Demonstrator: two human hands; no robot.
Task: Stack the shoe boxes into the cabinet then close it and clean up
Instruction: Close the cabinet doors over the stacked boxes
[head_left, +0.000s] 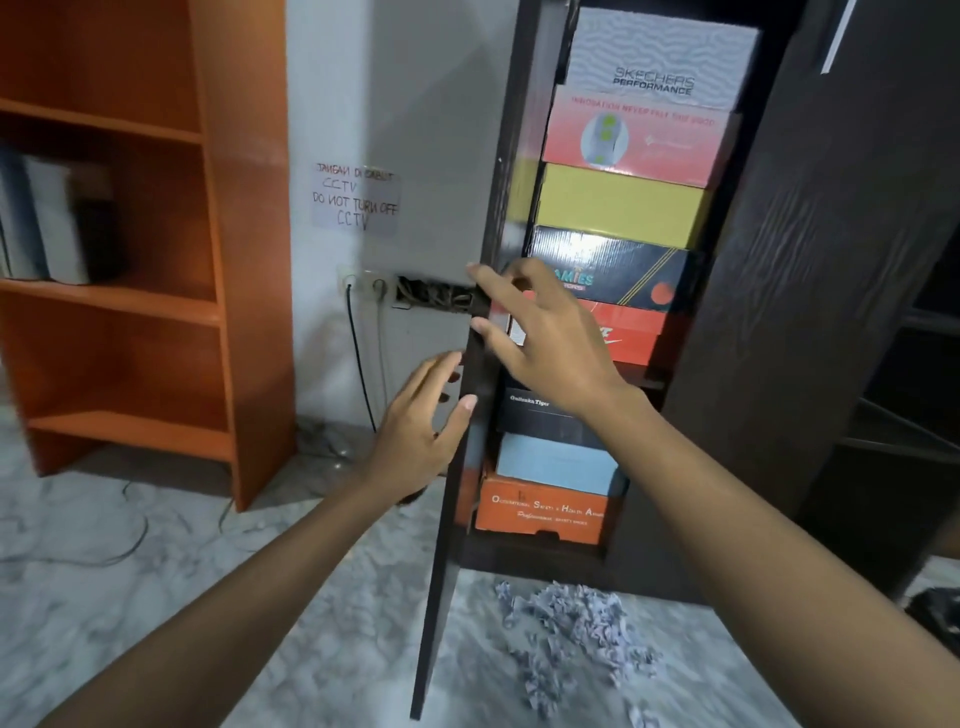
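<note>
— Checking the floor (156, 597) first: what is its condition?

— Grey marbled surface. Shredded paper (566, 623) lies in a loose heap just in front of the cabinet (810, 312). Cables trail near the white wall (426, 104).

— Surroundings?

— An orange shelf unit (223, 260) stands at left. A handwritten CCTV notice (356, 197) is fixed above the wall sockets (363, 283).

— Shoe boxes?

— The shoe boxes (623, 208) sit stacked inside the dark cabinet, on two levels.

— Door and hands?

— The door (457, 493) stands ajar, edge-on. The left hand (415, 441) rests against its outer face, fingers straight. The right hand (550, 338) is at the door's edge, fingers spread and gripping nothing.
</note>
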